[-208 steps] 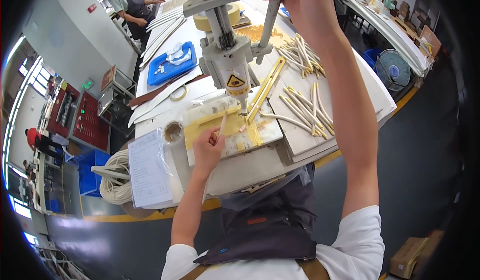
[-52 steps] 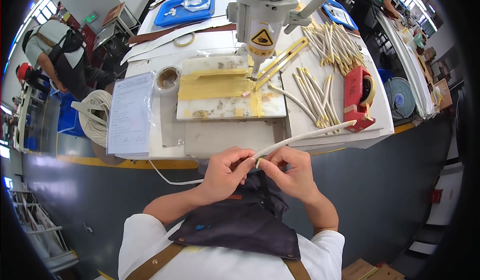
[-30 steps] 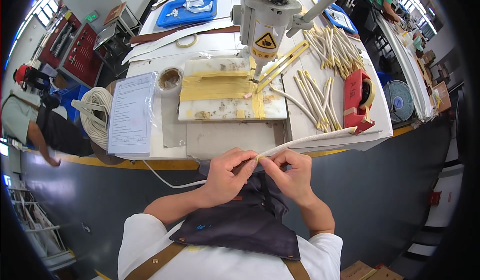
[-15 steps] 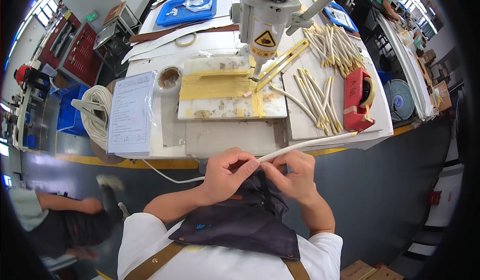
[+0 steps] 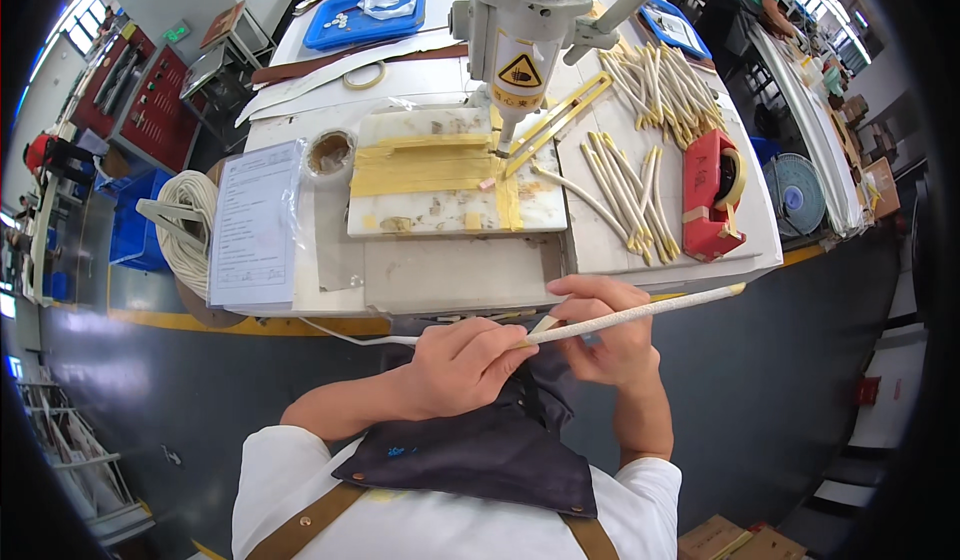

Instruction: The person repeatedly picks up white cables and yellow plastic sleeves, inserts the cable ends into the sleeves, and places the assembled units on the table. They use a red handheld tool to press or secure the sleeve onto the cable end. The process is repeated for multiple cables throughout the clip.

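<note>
A white braided cord [image 5: 665, 306] runs across in front of me at the table's near edge, its far right end capped with yellow tape. My left hand [image 5: 468, 362] is closed on the cord, fingers pinched round it. Beside it, my right hand [image 5: 608, 345] has curled fingers about the cord, which crosses in front of them; its index finger reaches left. A short pale strip [image 5: 544, 326], apparently tape, stands up from the cord between my hands. Left of my left hand, a thinner white length trails toward a coil of white cord [image 5: 197, 222].
On the table stand a press machine [image 5: 522, 55] over a taped white board [image 5: 415, 215], a red tape dispenser [image 5: 708, 200], several cut cord pieces [image 5: 625, 195], a blue tray [image 5: 365, 20] and a printed sheet [image 5: 255, 230]. A fan [image 5: 797, 197] stands at the right.
My hands have parted slightly, and the right one has turned and lifted its index finger. The pale strip now shows between them. A person walking at the lower left has gone from view.
</note>
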{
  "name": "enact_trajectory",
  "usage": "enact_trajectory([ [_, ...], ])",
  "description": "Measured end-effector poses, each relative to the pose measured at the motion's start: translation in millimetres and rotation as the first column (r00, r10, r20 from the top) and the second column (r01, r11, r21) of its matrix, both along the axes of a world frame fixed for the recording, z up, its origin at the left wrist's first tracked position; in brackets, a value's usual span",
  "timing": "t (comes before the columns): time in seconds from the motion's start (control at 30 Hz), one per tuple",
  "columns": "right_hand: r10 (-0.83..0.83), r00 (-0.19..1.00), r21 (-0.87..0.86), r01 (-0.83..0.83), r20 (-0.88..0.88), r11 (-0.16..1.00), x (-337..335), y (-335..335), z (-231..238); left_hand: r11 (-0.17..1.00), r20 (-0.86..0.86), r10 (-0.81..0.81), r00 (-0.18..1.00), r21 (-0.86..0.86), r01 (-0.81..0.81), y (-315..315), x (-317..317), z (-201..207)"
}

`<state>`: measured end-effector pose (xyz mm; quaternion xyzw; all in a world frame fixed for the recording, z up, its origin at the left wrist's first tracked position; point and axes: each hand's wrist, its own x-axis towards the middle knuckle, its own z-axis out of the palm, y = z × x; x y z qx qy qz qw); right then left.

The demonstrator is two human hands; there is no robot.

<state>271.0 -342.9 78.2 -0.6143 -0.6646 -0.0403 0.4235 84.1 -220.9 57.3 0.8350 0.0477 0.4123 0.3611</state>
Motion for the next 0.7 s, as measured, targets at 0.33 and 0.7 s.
enact_trajectory([
  [0.33, -0.002, 0.962, 0.000, 0.002, -0.272, 1.000, -8.6, 0.6, -13.6, 0.721, -0.230, -0.474, 0.850, -0.655, 0.225, 0.1, -6.2, 18.0],
  [0.7, 0.062, 0.523, 0.017, -0.090, -0.850, 0.996, -25.6, 10.8, -20.9, 0.069, -0.016, -0.825, 0.564, -0.995, 0.072, 16.0, -2.4, 9.8],
])
